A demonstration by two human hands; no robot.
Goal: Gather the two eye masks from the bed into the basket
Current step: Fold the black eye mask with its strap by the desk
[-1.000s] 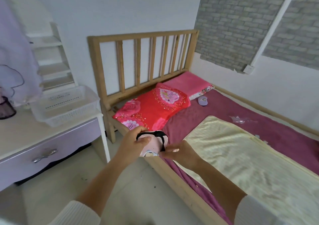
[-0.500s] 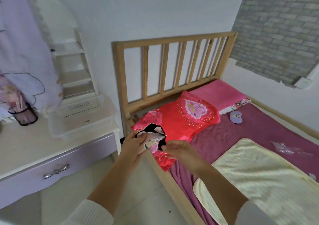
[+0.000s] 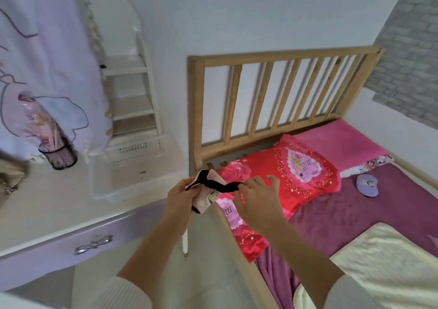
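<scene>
A pink eye mask [image 3: 205, 196] with a black strap hangs between my hands, above the bed's wooden side rail. My left hand [image 3: 182, 196] grips the mask's body. My right hand [image 3: 257, 200] pinches the black strap and stretches it to the right. A second, purple eye mask [image 3: 367, 185] lies on the purple sheet beside the pillows, far to the right of both hands. The white plastic basket [image 3: 104, 191] stands on the dresser top, just left of my left hand.
A white and lilac dresser [image 3: 59, 228] with a bow handle stands left of the wooden bed frame [image 3: 196, 109]. On it stand a dark pen cup [image 3: 60, 158] and a shelf unit [image 3: 132, 97]. Red and pink pillows [image 3: 296, 173] lie at the headboard; a yellow blanket [image 3: 379, 268] covers the near bed.
My view has swung left toward the dresser and basket. Both hands have carried the pink mask left and up off the bed, and my right hand has pulled its strap out.
</scene>
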